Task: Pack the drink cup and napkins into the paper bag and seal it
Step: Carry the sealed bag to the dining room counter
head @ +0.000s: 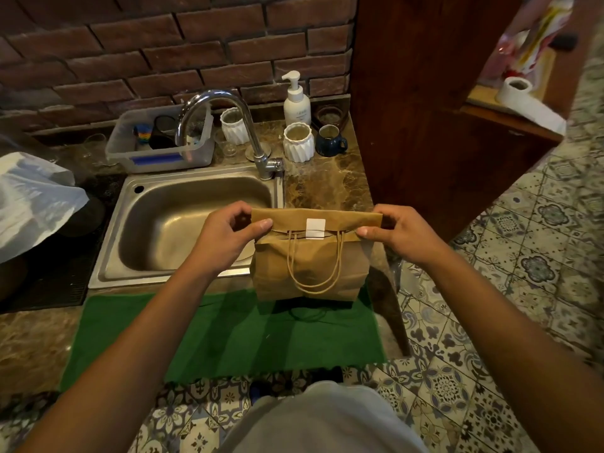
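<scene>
A brown paper bag (310, 266) stands upright at the back edge of a green cloth (228, 335) on the counter. Its top is folded over toward me, and a white sticker (315, 229) holds the flap down at the middle. Two paper rope handles hang down its front face. My left hand (228, 233) pinches the left end of the folded flap between thumb and fingers. My right hand (402, 232) pinches the right end the same way. The drink cup and napkins are hidden from view.
A steel sink (183, 223) with a curved tap (228, 125) lies left of the bag. Behind stand a soap pump bottle (295, 103), two white ribbed cups (298, 142), a dark mug (330, 140) and a plastic tub (160, 142). A wooden cabinet (425, 109) rises at right. A white plastic bag (29, 197) sits far left.
</scene>
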`<state>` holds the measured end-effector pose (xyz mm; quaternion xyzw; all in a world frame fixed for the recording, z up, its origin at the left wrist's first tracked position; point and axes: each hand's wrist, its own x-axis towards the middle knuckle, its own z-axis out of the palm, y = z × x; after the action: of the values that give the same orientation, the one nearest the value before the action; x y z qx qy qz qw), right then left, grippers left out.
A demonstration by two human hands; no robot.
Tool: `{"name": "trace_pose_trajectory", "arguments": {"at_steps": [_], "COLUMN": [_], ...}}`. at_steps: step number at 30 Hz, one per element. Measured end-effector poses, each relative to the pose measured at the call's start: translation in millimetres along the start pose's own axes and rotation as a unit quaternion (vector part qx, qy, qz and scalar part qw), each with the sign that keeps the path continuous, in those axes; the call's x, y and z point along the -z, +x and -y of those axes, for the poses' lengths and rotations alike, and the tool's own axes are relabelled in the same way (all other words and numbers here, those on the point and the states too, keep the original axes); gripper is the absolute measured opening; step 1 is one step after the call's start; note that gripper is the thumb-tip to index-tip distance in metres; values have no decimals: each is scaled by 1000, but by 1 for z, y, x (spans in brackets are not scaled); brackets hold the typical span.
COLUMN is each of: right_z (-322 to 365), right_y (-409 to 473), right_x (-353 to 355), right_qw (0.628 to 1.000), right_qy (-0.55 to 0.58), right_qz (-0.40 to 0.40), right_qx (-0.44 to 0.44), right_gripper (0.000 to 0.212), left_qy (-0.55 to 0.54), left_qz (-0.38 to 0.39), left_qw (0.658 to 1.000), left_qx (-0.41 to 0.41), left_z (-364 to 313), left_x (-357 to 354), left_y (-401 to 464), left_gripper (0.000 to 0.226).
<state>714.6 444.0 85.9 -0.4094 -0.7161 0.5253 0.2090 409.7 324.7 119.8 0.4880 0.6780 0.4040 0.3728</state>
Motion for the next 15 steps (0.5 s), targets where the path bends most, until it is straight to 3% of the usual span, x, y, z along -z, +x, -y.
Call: {"name": "trace_pose_trajectory", "arguments": {"at_steps": [8,13,15], "right_z": [26,57,74], "right_y": [-85,-157,-187], "right_x": [18,15,6], "right_qw": [994,980,971], "right_qy": [17,-45,-56], "right_qz": [-102,-169,-206], "right_qx": [-44,-99,-103], "right_gripper": [10,35,32], "left_qy": [-39,-48,-40], "left_qz": [83,183,231], "left_qw": [995,975,961], "left_qx": [-40,-112,-148], "left_z": [-33,-56,-65], "left_x": [-22,-45,-56], "left_y": [11,6,-3], "left_gripper": [5,6,7]}}
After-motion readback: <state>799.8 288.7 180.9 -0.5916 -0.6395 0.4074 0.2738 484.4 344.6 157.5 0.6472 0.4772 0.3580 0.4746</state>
